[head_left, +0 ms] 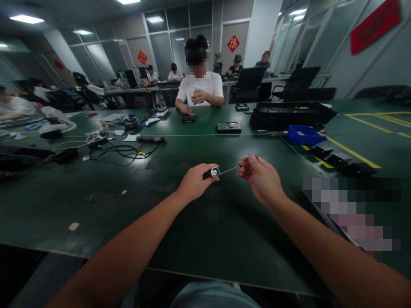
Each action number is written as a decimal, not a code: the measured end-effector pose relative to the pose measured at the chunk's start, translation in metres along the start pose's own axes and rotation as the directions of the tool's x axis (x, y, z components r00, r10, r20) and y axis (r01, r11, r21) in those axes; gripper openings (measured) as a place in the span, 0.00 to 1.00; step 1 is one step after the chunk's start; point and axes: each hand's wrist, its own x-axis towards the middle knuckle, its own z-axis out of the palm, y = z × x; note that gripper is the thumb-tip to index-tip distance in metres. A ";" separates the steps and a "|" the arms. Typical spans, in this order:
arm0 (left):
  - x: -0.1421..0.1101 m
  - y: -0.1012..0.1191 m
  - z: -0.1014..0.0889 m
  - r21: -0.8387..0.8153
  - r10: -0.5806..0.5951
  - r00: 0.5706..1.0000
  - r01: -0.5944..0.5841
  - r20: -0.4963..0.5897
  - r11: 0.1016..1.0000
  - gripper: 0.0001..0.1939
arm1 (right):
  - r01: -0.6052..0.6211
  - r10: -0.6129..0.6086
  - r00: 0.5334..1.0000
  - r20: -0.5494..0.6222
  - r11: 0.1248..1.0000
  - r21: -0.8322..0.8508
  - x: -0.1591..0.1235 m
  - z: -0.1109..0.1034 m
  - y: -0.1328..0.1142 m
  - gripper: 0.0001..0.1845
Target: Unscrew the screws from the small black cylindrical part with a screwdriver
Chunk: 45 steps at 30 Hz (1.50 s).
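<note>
My left hand (pixel 195 182) is closed round a small dark handle with a silver round end (pixel 214 172), held just above the green table (pixel 199 231). A thin metal shaft (pixel 228 170) runs from that end to the right. My right hand (pixel 260 176) pinches the far tip of the shaft with its fingertips. Both hands hover over the table's middle, a short way apart. What the tool is exactly, I cannot make out.
A person in a white shirt (pixel 199 87) sits across the table with a small device (pixel 189 117). A circuit board (pixel 228 127), black case (pixel 290 114), blue tray (pixel 305 135), cables (pixel 122 150) and a screwdriver (pixel 150 139) lie beyond. More people sit behind.
</note>
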 end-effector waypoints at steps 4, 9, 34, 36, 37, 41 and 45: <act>0.000 0.000 0.002 0.002 -0.023 1.000 0.023 -0.006 1.000 0.20 | 0.136 -0.142 0.989 -0.051 0.985 -0.108 -0.005 0.003 -0.001 0.13; 0.000 0.001 0.002 0.028 -0.027 1.000 0.027 0.011 0.999 0.21 | 0.251 -0.260 0.966 0.012 0.919 -0.303 -0.015 0.007 -0.007 0.13; -0.001 0.002 0.001 0.025 -0.023 1.000 0.023 0.015 0.999 0.21 | 0.348 -0.357 0.931 0.072 0.814 -0.465 -0.022 0.008 -0.011 0.11; -0.001 0.001 0.002 0.020 -0.028 1.000 0.028 0.014 0.999 0.21 | 0.358 -0.363 0.927 0.088 0.797 -0.486 -0.023 0.009 -0.014 0.12; -0.001 0.001 0.002 0.019 -0.032 0.999 0.031 0.014 0.999 0.21 | 0.363 -0.367 0.925 0.098 0.776 -0.517 -0.024 0.008 -0.015 0.12; -0.001 0.000 0.003 0.014 -0.046 0.999 0.046 0.022 0.999 0.21 | 0.365 -0.399 0.909 0.124 0.614 -0.700 -0.024 0.006 -0.020 0.18; -0.002 -0.002 0.004 -0.012 -0.051 0.999 0.051 0.018 0.999 0.21 | 0.427 -0.420 0.885 0.199 0.567 -0.705 -0.025 0.005 -0.021 0.13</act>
